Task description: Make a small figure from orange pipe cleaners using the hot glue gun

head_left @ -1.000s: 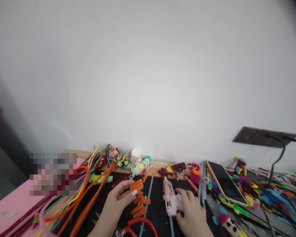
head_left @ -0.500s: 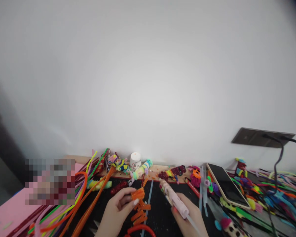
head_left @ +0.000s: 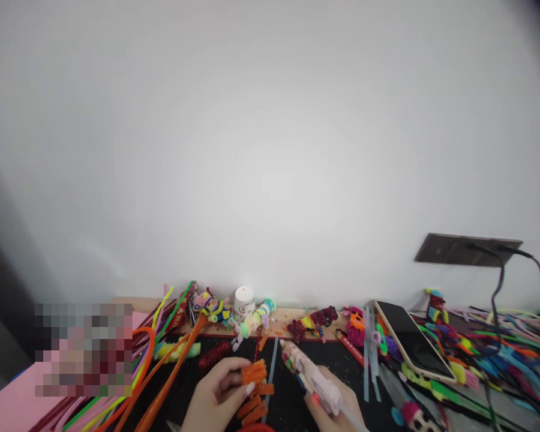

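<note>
My left hand (head_left: 216, 396) pinches a small bundle of orange pipe-cleaner pieces (head_left: 254, 372) between thumb and fingers, low at the frame's bottom centre. More short orange pieces (head_left: 254, 408) lie on the black mat (head_left: 288, 384) just below it. My right hand (head_left: 337, 408) grips a pink glue gun (head_left: 310, 377), lifted off the mat with its nozzle pointing up-left toward the orange bundle. A clear glue stick juts from the gun's rear.
Long pipe cleaners (head_left: 162, 372) in orange, green and red fan out at left beside a pink sheet (head_left: 9, 408). Small chenille figures (head_left: 252, 317) and a white pot (head_left: 243, 300) line the wall. A phone (head_left: 411, 342), more pipe cleaners and cables (head_left: 499, 282) crowd the right.
My right hand picked the glue gun up off the mat and swung its nozzle left toward the orange bundle. The view tilted up, so both hands sit lower in frame.
</note>
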Demonstrator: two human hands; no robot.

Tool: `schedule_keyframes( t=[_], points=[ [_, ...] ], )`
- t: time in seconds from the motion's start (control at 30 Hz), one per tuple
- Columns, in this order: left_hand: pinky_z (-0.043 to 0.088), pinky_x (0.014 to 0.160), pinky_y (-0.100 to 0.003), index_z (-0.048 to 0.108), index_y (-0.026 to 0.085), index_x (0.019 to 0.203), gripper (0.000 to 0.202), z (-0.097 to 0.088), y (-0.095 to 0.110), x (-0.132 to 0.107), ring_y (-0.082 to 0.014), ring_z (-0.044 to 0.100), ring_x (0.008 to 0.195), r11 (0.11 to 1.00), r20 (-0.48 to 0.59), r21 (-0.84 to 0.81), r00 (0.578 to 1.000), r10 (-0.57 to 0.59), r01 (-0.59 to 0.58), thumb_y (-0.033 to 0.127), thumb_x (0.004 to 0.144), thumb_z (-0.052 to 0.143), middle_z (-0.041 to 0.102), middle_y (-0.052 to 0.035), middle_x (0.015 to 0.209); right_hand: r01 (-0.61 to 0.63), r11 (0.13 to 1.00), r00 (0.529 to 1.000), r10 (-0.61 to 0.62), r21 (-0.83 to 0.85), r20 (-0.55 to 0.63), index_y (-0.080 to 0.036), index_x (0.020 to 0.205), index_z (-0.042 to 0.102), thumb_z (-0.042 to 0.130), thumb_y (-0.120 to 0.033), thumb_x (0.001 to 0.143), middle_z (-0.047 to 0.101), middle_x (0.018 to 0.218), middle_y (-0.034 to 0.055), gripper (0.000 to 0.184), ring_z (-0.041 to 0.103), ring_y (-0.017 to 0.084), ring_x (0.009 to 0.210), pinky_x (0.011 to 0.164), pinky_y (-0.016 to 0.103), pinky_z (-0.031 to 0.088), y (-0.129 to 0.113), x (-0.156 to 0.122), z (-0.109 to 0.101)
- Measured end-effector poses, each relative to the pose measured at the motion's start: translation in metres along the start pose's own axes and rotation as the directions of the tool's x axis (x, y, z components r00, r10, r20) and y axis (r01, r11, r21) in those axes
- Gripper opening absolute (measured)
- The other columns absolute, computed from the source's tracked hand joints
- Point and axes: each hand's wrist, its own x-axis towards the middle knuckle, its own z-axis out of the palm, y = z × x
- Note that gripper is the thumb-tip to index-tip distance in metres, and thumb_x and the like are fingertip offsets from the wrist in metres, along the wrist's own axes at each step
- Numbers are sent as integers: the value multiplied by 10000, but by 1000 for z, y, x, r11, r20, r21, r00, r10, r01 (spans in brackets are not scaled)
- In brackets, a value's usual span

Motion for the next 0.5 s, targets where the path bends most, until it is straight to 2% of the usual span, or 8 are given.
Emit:
schedule_keyframes(
  t=[0.13,0.5],
  points=[
    [557,772,-334,662,161,894,366,-2,1,1,-263,699,852,1000,52,16,999,0,-1,360,615,795,754,-91,833,14,1000,1000,-13,22,-4,-199,809,688,567,-315,749,690,709,40,179,653,191,646,627,231,502,3,-1,1],
    [549,785,-330,669,157,893,381,-2,1,0,-265,701,859,999,83,33,996,-18,16,380,612,796,759,-93,841,-19,998,1000,19,52,-4,-199,730,680,600,-409,732,655,609,32,225,603,182,533,581,241,527,9,-2,7]
  ],
)
